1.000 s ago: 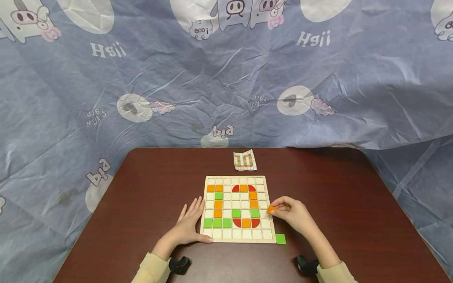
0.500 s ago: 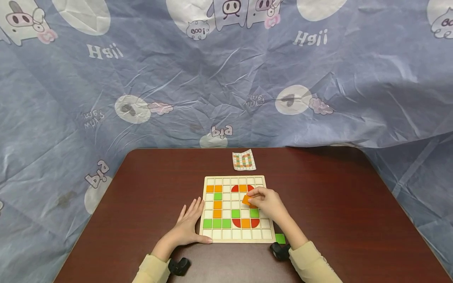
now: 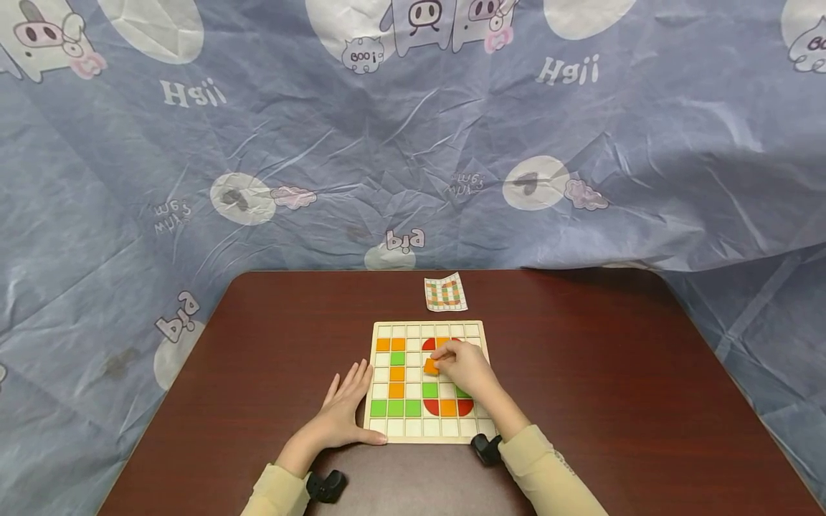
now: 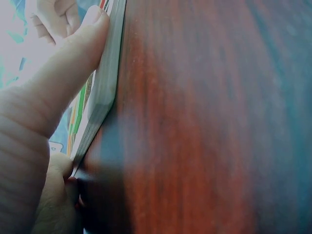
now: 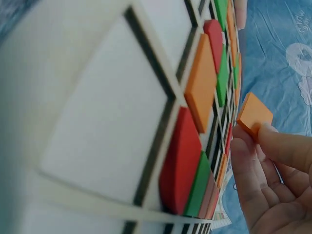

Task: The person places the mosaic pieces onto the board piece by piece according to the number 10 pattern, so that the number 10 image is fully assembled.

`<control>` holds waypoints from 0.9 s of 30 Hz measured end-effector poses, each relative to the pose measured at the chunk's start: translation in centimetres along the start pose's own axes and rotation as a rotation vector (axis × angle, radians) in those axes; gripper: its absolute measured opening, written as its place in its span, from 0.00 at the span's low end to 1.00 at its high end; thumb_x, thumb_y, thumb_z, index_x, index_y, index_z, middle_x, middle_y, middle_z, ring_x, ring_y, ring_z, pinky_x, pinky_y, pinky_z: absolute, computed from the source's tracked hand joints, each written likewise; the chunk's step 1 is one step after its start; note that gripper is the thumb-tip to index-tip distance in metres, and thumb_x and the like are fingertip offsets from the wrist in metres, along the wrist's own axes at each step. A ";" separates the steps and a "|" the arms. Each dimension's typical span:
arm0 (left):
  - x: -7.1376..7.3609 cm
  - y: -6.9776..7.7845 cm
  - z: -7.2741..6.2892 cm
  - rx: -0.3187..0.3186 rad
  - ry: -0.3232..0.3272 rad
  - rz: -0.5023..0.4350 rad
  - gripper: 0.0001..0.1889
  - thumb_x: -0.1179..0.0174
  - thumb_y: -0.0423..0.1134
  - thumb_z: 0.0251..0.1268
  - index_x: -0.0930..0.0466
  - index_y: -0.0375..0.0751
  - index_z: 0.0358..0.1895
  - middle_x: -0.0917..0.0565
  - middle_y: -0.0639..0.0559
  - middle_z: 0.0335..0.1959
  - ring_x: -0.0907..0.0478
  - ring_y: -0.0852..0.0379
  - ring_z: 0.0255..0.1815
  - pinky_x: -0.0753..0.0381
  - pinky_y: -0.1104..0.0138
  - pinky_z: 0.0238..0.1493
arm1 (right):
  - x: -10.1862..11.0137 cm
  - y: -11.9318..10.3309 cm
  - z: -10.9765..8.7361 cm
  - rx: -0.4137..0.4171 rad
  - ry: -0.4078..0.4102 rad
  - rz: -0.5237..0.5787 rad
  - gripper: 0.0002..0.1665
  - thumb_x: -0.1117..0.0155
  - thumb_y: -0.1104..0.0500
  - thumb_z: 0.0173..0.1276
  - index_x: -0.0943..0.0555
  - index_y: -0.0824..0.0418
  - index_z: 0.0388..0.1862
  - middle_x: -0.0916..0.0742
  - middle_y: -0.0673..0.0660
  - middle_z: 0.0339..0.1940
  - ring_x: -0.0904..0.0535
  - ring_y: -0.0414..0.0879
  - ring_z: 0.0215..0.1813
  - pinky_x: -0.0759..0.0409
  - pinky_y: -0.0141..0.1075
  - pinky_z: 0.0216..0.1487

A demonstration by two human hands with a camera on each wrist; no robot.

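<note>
My right hand [image 3: 466, 367] pinches an orange square tile [image 3: 430, 367] between thumb and fingertips, over the right-centre cells of the wooden grid board [image 3: 413, 428]. In the right wrist view the tile [image 5: 255, 116] stands tilted, held by one corner. My left hand [image 3: 342, 417] rests at the board's left side, fingers spread and straight, thumb along the front edge. The left wrist view shows that thumb [image 4: 73, 63] against the board's rim. Orange and green squares and red rounded corner pieces sit in the grid; my right hand hides some of them.
A small paper card [image 3: 445, 292] printed with a coloured grid lies behind the board on the dark wooden table [image 3: 581, 337]. Patterned blue cloth [image 3: 361, 165] hangs behind the table. A black wrist camera [image 3: 486, 449] on the right wrist overlaps the board's front edge.
My right hand has carried the orange tile leftward from beside the board's right edge to over its cells. The right forearm now covers the loose green tile. My left hand has stayed put.
</note>
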State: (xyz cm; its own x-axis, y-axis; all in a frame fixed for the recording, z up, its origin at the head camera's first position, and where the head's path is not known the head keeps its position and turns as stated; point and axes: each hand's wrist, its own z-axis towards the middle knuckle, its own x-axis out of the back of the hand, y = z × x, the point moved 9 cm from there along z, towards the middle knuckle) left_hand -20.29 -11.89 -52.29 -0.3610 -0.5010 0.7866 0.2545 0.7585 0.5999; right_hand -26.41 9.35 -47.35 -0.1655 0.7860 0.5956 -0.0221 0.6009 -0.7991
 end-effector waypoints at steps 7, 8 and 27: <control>0.0 -0.1 0.2 0.003 0.004 0.001 0.68 0.24 0.63 0.40 0.59 0.37 0.80 0.60 0.41 0.82 0.64 0.43 0.83 0.69 0.42 0.77 | -0.5 -0.8 -0.2 0.038 -0.012 -0.064 0.02 0.29 0.65 0.61 0.13 0.64 0.33 0.12 0.51 0.26 0.22 0.39 0.28 0.22 0.32 0.33; 0.1 -0.1 0.2 0.003 0.004 0.001 0.68 0.24 0.63 0.40 0.58 0.37 0.80 0.60 0.42 0.82 0.64 0.43 0.83 0.69 0.42 0.77 | -0.6 -0.8 -0.2 0.040 -0.014 -0.074 0.03 0.29 0.65 0.61 0.13 0.65 0.32 0.13 0.51 0.26 0.22 0.39 0.28 0.23 0.32 0.33; 0.0 -0.1 0.1 0.003 -0.001 0.000 0.68 0.24 0.63 0.40 0.59 0.38 0.80 0.60 0.42 0.82 0.64 0.44 0.83 0.69 0.42 0.77 | -1.0 -1.3 -0.3 0.110 0.006 -0.198 0.02 0.28 0.67 0.58 0.12 0.62 0.30 0.16 0.53 0.32 0.23 0.41 0.32 0.22 0.32 0.36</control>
State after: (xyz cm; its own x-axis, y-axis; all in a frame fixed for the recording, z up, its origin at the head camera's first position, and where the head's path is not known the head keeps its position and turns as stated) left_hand -20.42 -11.94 -52.37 -0.3615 -0.5004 0.7868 0.2516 0.7602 0.5990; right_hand -25.89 7.78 -46.88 -0.1416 0.6557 0.7416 -0.1610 0.7240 -0.6708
